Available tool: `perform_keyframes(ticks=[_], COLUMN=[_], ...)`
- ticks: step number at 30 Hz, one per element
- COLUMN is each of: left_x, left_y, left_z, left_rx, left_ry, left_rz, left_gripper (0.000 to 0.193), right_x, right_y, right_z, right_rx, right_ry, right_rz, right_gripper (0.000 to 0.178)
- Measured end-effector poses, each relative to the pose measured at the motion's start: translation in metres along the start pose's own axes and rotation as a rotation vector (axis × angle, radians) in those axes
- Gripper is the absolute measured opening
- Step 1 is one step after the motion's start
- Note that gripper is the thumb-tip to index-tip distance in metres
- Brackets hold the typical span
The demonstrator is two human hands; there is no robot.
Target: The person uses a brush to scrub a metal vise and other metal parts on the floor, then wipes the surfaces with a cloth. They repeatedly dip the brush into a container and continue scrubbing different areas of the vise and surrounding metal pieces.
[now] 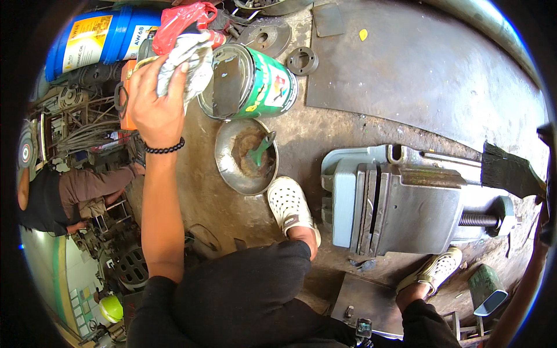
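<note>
L hand [155, 107] grips rag [196, 62] nr green can [274, 84]; R hand [544, 210] at brush [506, 168], grip unclear (vise [415, 209] btwn).

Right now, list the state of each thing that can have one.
Left hand: closed around cloth
Cloth: crumpled
Green can: dark piece partly covering top
Metal bowl: holding green tool
Vise: jaws close together, narrow gap
Red bag: crumpled
Brush: unclear whether held
Metal sheet: lying flat
</note>
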State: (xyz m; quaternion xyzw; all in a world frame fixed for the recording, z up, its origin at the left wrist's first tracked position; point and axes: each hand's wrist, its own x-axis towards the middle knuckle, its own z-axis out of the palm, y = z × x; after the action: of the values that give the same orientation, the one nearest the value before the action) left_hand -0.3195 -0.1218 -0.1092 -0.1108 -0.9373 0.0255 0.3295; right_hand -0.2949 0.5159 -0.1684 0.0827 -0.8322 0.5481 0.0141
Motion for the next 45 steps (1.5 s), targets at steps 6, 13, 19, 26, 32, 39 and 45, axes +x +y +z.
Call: perform_keyframes(ticks=[6,13,19,26,32,39,45], left_x=[0.012,0.007,0.016,0.056,0.056,-0.022,-0.071], left_y=[-0.01,0.007,0.058,0.189,0.343,0.505,0.532], left_z=[-0.029,-0.018,-0.028,-0.061,-0.022,0.033,0.076], left_rx=[0.0,-0.73,-1.358,-1.313,-1.423,-0.699,-0.418], left_ry=[0.044,-0.215,-0.7,-0.941,-1.241,-1.053,-0.851], left_rz=[-0.237,-0.653,-0.785,-0.4,0.028,0.371,0.365], left_gripper=[0.031,0.045,0.062,0.07,0.05,0.044,0.044], right_x=[-0.077,-0.079,-0.087,-0.131,-0.171,-0.196,-0.208], right_y=[0.008,-0.012,-0.041,-0.047,-0.049,-0.017,0.013], right_z=[-0.022,-0.016,-0.056,-0.127,-0.162,-0.178,-0.189], right_rx=[0.088,0.141,0.117,0.566,0.722,0.783,0.788], right_ry=[0.176,0.275,0.369,0.428,0.443,0.389,0.624], right_rz=[0.186,0.219,0.314,0.018,-0.132,-0.163,-0.052], right_gripper=[0.025,0.024,0.032,0.034,0.029,0.032,0.031])
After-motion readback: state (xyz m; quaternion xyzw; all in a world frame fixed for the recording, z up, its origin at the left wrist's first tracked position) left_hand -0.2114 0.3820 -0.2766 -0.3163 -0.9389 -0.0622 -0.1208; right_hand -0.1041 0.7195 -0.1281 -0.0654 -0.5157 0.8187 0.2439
